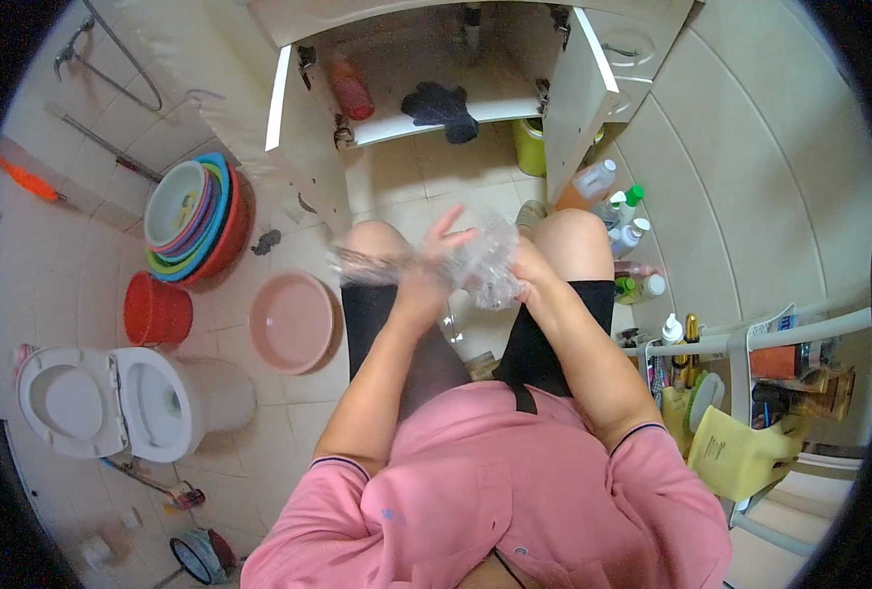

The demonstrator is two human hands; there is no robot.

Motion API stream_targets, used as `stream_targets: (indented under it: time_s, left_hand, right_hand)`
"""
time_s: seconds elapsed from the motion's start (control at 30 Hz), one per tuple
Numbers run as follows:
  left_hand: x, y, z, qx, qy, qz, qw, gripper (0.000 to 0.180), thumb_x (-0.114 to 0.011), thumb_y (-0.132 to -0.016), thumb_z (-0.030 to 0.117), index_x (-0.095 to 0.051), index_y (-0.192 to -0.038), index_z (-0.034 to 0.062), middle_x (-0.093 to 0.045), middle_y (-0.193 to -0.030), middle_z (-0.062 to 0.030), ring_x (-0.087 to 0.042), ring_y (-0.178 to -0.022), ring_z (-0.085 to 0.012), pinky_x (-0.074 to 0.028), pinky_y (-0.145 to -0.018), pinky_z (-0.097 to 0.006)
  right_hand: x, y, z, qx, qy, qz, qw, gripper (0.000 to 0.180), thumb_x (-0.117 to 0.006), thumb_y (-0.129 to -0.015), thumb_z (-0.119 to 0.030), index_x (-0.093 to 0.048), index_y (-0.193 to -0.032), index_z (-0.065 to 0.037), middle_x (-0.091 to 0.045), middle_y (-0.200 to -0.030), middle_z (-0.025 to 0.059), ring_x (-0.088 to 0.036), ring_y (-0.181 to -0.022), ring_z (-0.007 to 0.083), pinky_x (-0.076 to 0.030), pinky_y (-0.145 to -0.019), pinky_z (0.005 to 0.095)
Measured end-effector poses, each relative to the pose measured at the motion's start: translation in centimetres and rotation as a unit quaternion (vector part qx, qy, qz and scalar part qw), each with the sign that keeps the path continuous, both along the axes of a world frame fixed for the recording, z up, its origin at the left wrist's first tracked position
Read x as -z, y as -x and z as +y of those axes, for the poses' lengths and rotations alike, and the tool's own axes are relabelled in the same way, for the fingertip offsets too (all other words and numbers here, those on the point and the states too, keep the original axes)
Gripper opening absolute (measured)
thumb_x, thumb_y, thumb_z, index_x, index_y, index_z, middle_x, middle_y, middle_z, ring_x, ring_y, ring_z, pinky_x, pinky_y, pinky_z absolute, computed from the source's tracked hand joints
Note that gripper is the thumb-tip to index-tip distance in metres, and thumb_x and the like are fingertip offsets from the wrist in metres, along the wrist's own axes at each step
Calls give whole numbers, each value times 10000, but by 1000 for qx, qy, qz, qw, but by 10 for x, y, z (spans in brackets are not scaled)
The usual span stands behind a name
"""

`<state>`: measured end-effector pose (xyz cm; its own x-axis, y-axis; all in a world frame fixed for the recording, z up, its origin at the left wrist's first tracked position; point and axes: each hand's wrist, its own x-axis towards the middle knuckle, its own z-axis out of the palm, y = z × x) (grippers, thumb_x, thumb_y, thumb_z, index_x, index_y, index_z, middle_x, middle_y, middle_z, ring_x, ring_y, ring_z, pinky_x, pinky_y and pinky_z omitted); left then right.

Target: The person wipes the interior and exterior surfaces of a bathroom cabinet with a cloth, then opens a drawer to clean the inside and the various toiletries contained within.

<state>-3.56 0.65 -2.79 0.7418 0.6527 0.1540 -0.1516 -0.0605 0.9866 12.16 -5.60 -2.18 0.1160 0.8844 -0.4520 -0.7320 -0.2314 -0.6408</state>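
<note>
One crumpled piece of clear plastic is bunched between my hands, above my knees. My right hand pinches its side; my left hand has two fingers stuck out wide, and blur hides whether the others grip. Such thin stuff could tear or slip if I tugged against that pinch. Swinging outward, my right knee might knock the bottles near the wall. Cupboard doors stand open just ahead, their edges hemming in either side; the gap over the floor gives most room.
</note>
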Motion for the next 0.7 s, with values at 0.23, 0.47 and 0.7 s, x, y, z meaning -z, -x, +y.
stream_targets:
  time_s: [0.23,0.47,0.7]
  left_hand:
    - [-27,-6,-15,-15,-272,71,960,626,-735,-667,62,-528,-1256,99,-477,-1383,-112,-472,-1264,-285,-382,-1042,-372]
    - [-12,-2,0,-158,33,30,986,249,-675,-790,40,-637,-1020,-47,-677,-912,-101,-622,-739,-127,-508,-685,-287]
    - [-16,-7,-12,-134,181,-3,974,270,-662,-819,75,-614,-1060,-38,-657,-912,-66,-609,-765,-121,-487,-672,-250]
  right_hand:
    - [67,-15,3,32,-67,138,988,223,-463,-953,-208,-593,-1042,-50,-648,-970,110,-656,-838,237,-560,-739,401]
    - [-19,-8,-22,-81,44,-59,994,517,-591,-901,-329,-443,-1319,-61,-529,-1254,98,-529,-1142,231,-502,-849,478]
    - [-25,-11,-16,-103,-65,-272,955,462,-722,-817,-175,-538,-1206,-8,-631,-1052,56,-601,-923,111,-491,-782,249]
